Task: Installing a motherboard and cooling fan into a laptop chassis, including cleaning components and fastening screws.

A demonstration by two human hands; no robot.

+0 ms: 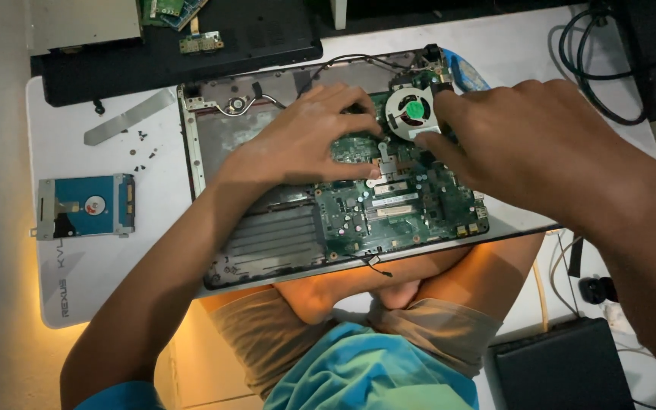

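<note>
I see my left hand (309,140) pressed flat, fingers together, on the green motherboard (396,205) in the open laptop base (267,243). My right hand (525,140) has fingertips pinched on the fan (411,114), top-right of board.

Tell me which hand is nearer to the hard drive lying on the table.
Left. The left hand rests on the green circuit board, apart from the hard drive that lies off to its outer side. The right hand is farther off, by the cooling fan.

hard drive (85,206) left of laptop chassis (214,144), fan (411,112) inside
</note>
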